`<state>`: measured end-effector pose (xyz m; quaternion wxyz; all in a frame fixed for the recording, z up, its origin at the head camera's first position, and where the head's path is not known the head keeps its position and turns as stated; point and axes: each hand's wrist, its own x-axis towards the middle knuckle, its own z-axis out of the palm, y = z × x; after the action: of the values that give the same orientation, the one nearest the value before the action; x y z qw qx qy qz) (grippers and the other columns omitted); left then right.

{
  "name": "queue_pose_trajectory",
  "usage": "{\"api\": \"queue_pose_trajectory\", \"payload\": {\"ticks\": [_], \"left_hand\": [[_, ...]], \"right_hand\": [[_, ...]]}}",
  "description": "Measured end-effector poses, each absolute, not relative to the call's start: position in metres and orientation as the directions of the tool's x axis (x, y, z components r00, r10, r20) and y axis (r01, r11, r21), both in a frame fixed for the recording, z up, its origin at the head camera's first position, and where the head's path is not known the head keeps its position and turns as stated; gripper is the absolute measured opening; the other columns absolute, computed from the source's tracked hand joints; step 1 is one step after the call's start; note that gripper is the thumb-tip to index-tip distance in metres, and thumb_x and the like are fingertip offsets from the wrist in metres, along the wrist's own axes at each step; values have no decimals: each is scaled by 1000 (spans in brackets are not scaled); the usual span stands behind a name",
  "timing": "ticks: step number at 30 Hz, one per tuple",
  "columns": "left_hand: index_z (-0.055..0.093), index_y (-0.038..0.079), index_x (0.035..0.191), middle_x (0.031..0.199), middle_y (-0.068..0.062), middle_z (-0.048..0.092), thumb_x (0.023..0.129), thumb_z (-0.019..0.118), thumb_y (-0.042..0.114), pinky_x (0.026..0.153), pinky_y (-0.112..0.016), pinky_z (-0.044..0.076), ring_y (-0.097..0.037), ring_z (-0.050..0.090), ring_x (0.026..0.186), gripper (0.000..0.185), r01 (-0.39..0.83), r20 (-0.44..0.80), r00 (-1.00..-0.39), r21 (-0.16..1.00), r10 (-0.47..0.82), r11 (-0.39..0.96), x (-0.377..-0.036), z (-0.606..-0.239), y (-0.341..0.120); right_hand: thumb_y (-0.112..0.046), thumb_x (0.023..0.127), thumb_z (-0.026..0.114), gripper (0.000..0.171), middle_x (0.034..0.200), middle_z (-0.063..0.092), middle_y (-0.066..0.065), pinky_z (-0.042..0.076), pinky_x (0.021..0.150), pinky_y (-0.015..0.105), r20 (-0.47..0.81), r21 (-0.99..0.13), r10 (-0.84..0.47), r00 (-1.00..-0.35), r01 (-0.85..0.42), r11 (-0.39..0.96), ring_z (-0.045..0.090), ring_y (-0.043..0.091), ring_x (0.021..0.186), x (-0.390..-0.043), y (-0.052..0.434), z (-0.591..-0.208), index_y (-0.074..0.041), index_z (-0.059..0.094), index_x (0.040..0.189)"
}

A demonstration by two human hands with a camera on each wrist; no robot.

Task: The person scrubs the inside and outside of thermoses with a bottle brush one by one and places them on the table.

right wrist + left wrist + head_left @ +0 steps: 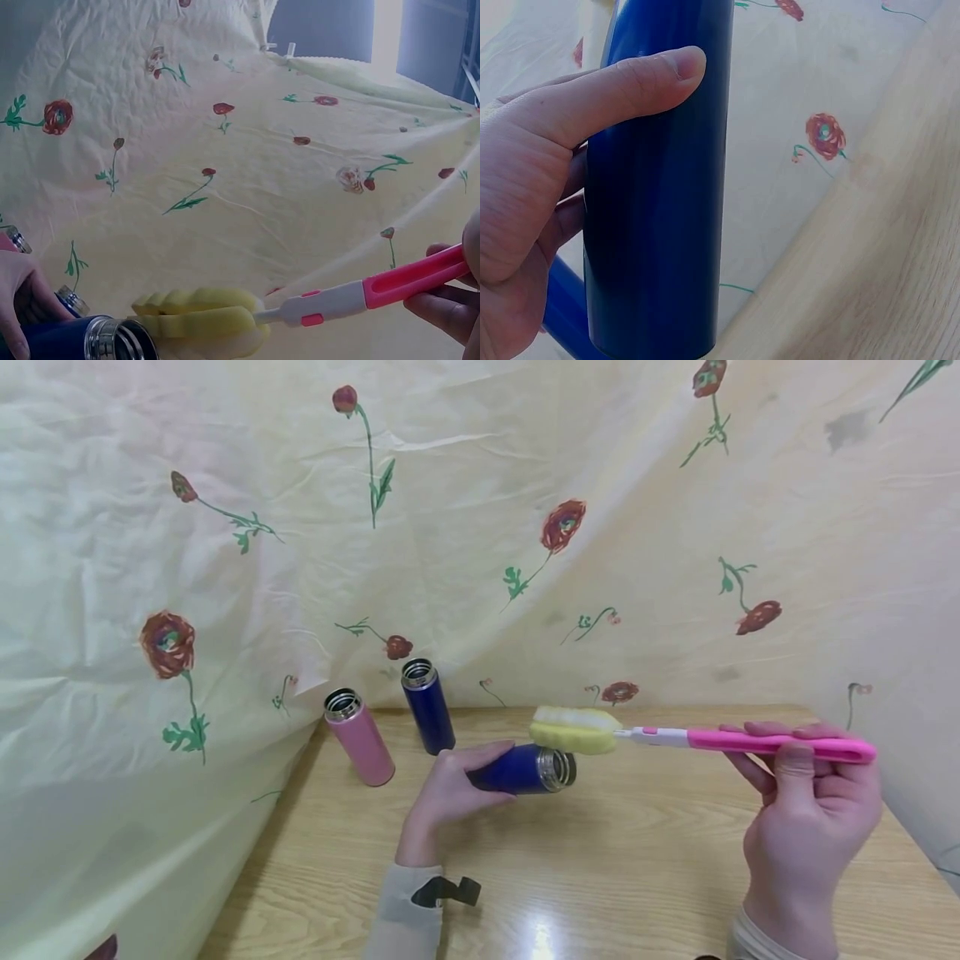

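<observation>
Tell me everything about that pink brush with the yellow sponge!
The bottle brush has a long pink handle, a white middle section and a ridged yellow sponge head. It looks like plastic and foam. The right hand holds the handle's far end, keeping the brush level above the table. The sponge head hovers close by the open mouth of the blue bottle; whether they touch is unclear.

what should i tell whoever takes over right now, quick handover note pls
Left hand grips the blue bottle, held sideways above the table, open mouth toward the right.
Right hand holds the pink-handled sponge brush, sponge head just above the mouth, not inside.
Pink bottle and second blue bottle stand open at the back.
Done: bottle and brush picked up. Left: probably inserting the sponge and scrubbing.
</observation>
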<state>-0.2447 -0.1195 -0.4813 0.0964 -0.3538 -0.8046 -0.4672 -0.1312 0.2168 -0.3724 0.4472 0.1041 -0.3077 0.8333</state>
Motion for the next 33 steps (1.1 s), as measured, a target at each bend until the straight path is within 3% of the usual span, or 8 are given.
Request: {"api": "queue_pose_trajectory", "payload": {"ticks": [6, 14, 25, 33], "left_hand": [[73, 11, 140, 137, -7, 72, 70, 102, 11, 111, -40, 53, -24, 69, 125, 76, 686, 513, -712, 654, 480, 319, -244, -480, -120], [74, 10, 138, 137, -7, 72, 69, 103, 11, 110, -41, 54, -25, 70, 125, 75, 702, 526, -698, 637, 486, 319, -239, -486, -120], [75, 7, 135, 136, -9, 72, 67, 102, 6, 111, -42, 53, -27, 70, 126, 73, 734, 573, -665, 620, 479, 276, -242, -484, -118], [75, 7, 134, 136, -9, 73, 68, 102, 5, 112, -41, 52, -26, 69, 126, 72, 747, 585, -652, 604, 482, 278, -245, -482, -118]], "right_hand": [[8, 95, 71, 24, 91, 69, 34, 61, 74, 48, 441, -496, 706, -554, -806, -323, 78, 40, 83, -131, 217, -374, 20, 55, 107], [7, 92, 76, 28, 92, 68, 37, 60, 71, 49, 352, -508, 737, -576, -779, -366, 78, 42, 82, -126, 220, -376, 19, 54, 104], [0, 90, 81, 31, 92, 69, 35, 58, 70, 47, 328, -581, 746, -579, -746, -324, 79, 39, 84, -128, 226, -375, 16, 58, 103], [-1, 91, 80, 31, 88, 70, 37, 59, 68, 48, 347, -561, 744, -571, -762, -323, 79, 41, 80, -132, 227, -375, 16, 57, 105]]}}
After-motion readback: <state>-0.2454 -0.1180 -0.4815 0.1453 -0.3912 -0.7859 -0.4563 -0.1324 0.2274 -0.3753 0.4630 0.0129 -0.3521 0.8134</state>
